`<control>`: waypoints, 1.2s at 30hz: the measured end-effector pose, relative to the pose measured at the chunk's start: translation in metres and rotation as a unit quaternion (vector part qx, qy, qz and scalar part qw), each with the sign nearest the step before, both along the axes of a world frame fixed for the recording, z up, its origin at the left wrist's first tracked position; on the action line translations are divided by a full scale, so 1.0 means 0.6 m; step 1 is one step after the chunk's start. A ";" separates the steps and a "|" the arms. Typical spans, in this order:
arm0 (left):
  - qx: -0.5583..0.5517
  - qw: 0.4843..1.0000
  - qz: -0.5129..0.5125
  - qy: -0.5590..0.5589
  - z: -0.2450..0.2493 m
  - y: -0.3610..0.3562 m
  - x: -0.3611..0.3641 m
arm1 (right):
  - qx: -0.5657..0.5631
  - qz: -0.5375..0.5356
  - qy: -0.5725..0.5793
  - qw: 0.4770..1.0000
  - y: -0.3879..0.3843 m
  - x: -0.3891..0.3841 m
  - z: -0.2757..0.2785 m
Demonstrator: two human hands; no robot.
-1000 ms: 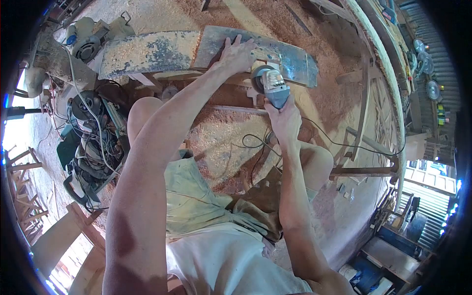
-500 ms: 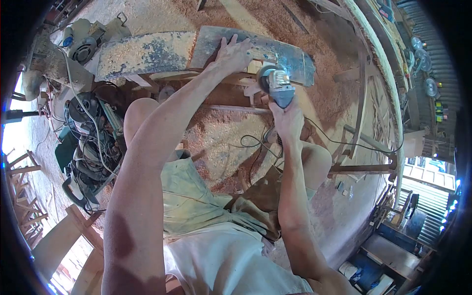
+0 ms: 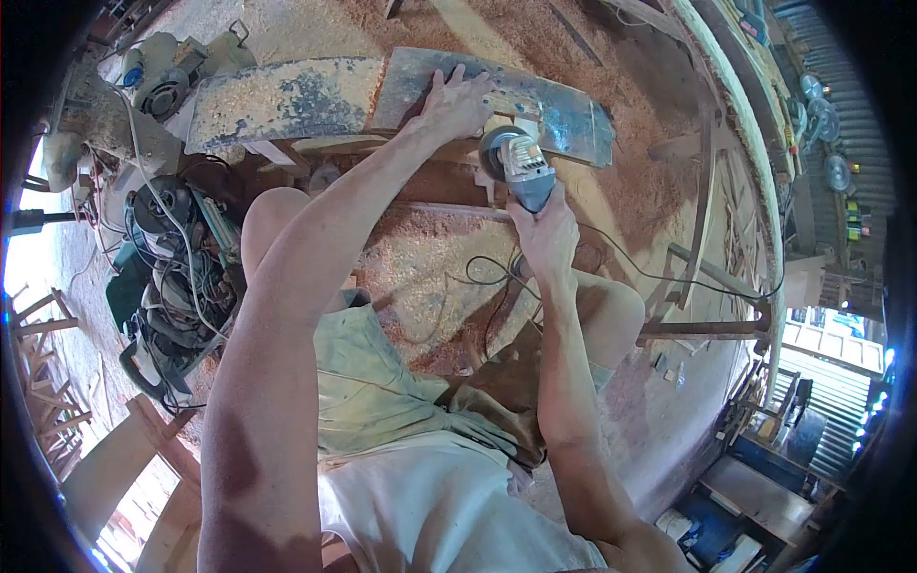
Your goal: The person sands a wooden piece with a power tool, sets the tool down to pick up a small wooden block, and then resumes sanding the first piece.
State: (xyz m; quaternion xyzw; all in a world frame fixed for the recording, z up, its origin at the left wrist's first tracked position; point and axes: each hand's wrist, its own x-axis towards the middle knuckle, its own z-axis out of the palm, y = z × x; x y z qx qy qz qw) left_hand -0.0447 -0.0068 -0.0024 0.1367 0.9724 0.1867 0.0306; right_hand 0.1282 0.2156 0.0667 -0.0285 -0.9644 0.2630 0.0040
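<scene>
Our left hand [image 3: 458,107] spreads over dark board [image 3: 406,74], likely steadying work; right hand [image 3: 547,234], well apart, clamps grinder [image 3: 527,174], presumably controlling disc [image 3: 493,156] near pale wood [image 3: 498,121].

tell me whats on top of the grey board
The left hand rests on the grey board, fingers spread; whatever lies beneath the palm is covered and cannot be seen.

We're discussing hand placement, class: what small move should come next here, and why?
Probably slide the left hand a little further left along the board, away from the disc. That hand lies spread on the board close to the disc, and the grinder is held by the right hand alone.
</scene>
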 end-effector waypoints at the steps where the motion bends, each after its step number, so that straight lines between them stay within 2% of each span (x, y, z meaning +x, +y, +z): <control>1: -0.006 1.000 -0.003 0.007 -0.005 -0.001 -0.002 | -0.005 0.005 0.006 1.000 0.001 0.000 -0.005; 8: -0.004 1.000 0.000 0.011 -0.011 0.002 -0.005 | 0.011 -0.073 -0.037 0.997 0.023 -0.010 0.001; 14: 0.006 1.000 0.000 0.002 -0.004 0.000 -0.006 | -0.017 0.006 0.044 0.999 0.007 -0.012 -0.021; 20: 0.020 1.000 0.006 -0.001 -0.001 0.001 -0.003 | 0.008 -0.056 0.004 0.998 0.015 -0.019 0.004; 23: 0.013 1.000 0.003 0.006 0.003 0.000 -0.001 | -0.013 -0.030 0.058 0.998 0.014 -0.017 -0.007; 26: 0.010 1.000 -0.002 0.005 0.001 -0.003 -0.001 | -0.005 -0.014 0.019 1.000 0.000 -0.018 -0.006; 36: 0.020 1.000 0.011 0.001 -0.005 0.003 -0.004 | -0.013 -0.050 0.030 0.998 -0.001 -0.020 -0.004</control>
